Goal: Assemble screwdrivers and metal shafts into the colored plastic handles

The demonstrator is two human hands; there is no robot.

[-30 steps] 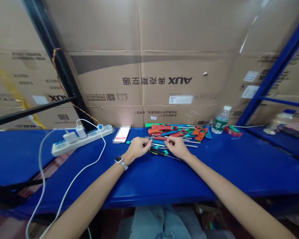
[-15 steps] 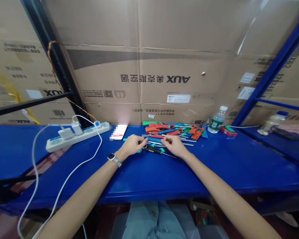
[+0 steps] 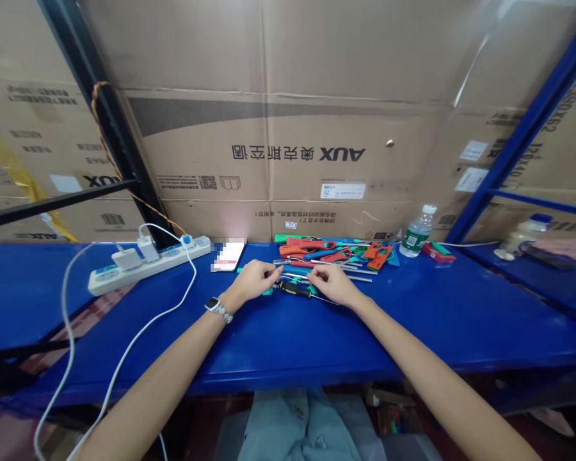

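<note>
Over the near edge of a pile of tools, my left hand [image 3: 258, 279] and my right hand [image 3: 335, 283] face each other a short gap apart. Thumb and forefinger are pinched together on both. What they pinch is too small or hidden to make out. Just below the gap a black and yellow screwdriver [image 3: 295, 289] lies on the table, its thin shaft pointing right beneath my right hand. Behind my fingers lie several red-handled pieces [image 3: 312, 245] with long metal rods, resembling stick lighters. A blue handle [image 3: 296, 271] shows between my hands.
On the blue table [image 3: 288, 346], a phone [image 3: 230, 254] lies left of the pile, beside a white power strip [image 3: 148, 264] with trailing cables. A water bottle [image 3: 417, 232] and a small red box [image 3: 438, 253] stand to the right. Cardboard [image 3: 288, 128] walls off the back.
My right hand has shifted slightly left, towards my left hand. My left hand stays pinched in nearly the same place, and the tools on the table look unmoved.
</note>
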